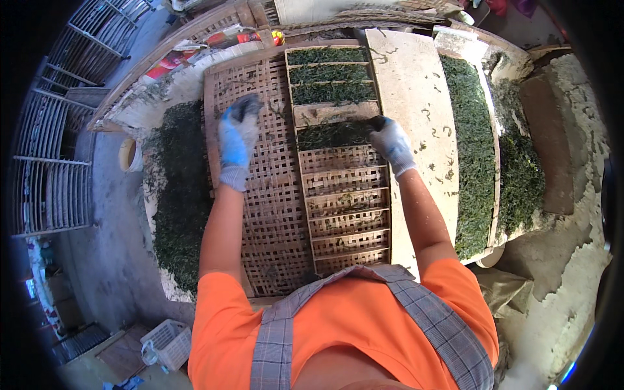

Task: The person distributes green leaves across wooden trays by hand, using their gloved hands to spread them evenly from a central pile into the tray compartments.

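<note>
Before me lies a woven bamboo tray [268, 195] with a narrow wooden divided frame [351, 209] on it. Dark green leafy strands [329, 73] fill several upper compartments; more strands [334, 135] lie loosely below a bare wooden strip [336, 113]. My right hand [390, 141], in a grey and blue glove, touches the right end of those loose strands; its fingertips are partly hidden. My left hand [240, 129], in a blue and grey glove, is blurred over the woven tray, left of the frame, its fingers curled. Whether it holds anything cannot be told.
A heap of green strands [178, 204] lies left of the tray. A pale board [419, 146] with stray bits adjoins the frame, and a layer of strands [468, 156] lies beyond it. Slatted racks [53, 165] stand at the far left; a white plastic basket [170, 343] is at lower left.
</note>
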`<state>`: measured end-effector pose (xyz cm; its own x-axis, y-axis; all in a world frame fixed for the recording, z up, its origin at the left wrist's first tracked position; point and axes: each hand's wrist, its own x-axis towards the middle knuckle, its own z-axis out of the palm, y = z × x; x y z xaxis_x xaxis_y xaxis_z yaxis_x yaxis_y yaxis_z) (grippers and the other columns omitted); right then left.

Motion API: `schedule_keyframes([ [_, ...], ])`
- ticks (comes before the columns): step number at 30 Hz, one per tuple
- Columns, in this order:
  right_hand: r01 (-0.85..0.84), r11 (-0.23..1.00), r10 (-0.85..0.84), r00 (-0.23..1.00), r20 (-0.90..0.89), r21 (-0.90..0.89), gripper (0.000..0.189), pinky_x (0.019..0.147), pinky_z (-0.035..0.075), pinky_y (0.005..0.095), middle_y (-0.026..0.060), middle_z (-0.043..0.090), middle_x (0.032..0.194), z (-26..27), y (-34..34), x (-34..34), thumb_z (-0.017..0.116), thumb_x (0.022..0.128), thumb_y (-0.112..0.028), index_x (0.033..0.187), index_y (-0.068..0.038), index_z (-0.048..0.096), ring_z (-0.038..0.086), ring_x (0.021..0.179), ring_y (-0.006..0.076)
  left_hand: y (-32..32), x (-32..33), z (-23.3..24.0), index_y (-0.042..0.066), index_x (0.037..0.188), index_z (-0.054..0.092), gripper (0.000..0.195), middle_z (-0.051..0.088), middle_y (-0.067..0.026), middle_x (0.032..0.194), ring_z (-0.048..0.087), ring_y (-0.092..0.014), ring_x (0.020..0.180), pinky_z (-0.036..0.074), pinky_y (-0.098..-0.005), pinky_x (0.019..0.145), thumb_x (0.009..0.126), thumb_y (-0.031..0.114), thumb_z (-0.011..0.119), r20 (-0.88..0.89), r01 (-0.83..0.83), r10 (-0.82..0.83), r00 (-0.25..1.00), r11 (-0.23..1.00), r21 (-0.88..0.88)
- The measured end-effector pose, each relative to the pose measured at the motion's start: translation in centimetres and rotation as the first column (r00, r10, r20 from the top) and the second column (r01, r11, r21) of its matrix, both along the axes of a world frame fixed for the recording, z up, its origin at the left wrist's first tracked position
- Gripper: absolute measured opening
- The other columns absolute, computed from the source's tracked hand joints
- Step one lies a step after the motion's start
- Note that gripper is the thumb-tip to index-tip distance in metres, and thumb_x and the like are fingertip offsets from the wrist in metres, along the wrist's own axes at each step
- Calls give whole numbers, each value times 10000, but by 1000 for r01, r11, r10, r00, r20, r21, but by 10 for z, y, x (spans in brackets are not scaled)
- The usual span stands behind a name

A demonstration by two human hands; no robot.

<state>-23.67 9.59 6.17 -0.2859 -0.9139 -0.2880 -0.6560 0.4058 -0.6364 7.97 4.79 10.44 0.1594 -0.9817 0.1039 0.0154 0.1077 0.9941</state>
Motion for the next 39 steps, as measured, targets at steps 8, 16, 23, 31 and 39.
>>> schedule_keyframes([
  [8, -38, 989, 106, 856, 507, -143, 364, 719, 533, 273, 88, 711, 994, -26, 4, 25, 533, 856, 34, 1159, -120, 665, 629, 761, 141, 36, -58, -35, 111, 1227, 608, 344, 517, -109, 1318, 517, -241, 1154, 436, -346, 1014, 886, 92, 566, 308, 191, -169, 936, 981, -40],
  [16, -534, 698, 431, 845, -317, -477, 462, 979, 456, 409, 148, 600, 1246, 26, 26, 36, 674, 819, -238, 1249, -100, 579, 563, 1154, 311, 59, -92, -61, 223, 1420, 460, 578, 162, -138, 1581, 117, -362, 1450, 46, -551, 1172, 937, 537, 412, 961, 198, -260, -92, 941, 273],
  [23, -605, 788, 473, 712, -518, -113, 702, 1146, 269, 423, 118, 447, 1443, -33, 31, 16, 656, 822, -402, 1422, -130, 414, 404, 1336, 298, 67, -78, -85, 201, 1445, 416, 589, 205, -123, 1571, 165, -352, 1443, 83, -565, 1165, 928, 480, 459, 986, 220, -161, -41, 961, 166],
  [31, -583, 804, 573, 812, -112, -115, 570, 1027, 442, 373, 133, 536, 1353, 12, 11, 24, 696, 816, -279, 1353, -212, 516, 510, 1246, 293, 85, -75, -100, 79, 1202, 637, 363, 581, -102, 1285, 464, -254, 1276, 286, -490, 1129, 866, 209, 599, 876, 379, 134, 463, 864, -332],
  [39, -728, 678, 679, 675, -290, -107, 355, 854, 519, 397, 88, 577, 1271, -12, -20, 56, 675, 801, -296, 1145, -206, 671, 575, 1103, 298, 94, -62, -130, 142, 1335, 526, 380, 423, -68, 1431, 366, -282, 1335, 314, -440, 1113, 956, 152, 504, 957, -232, 217, 192, 958, -171],
])
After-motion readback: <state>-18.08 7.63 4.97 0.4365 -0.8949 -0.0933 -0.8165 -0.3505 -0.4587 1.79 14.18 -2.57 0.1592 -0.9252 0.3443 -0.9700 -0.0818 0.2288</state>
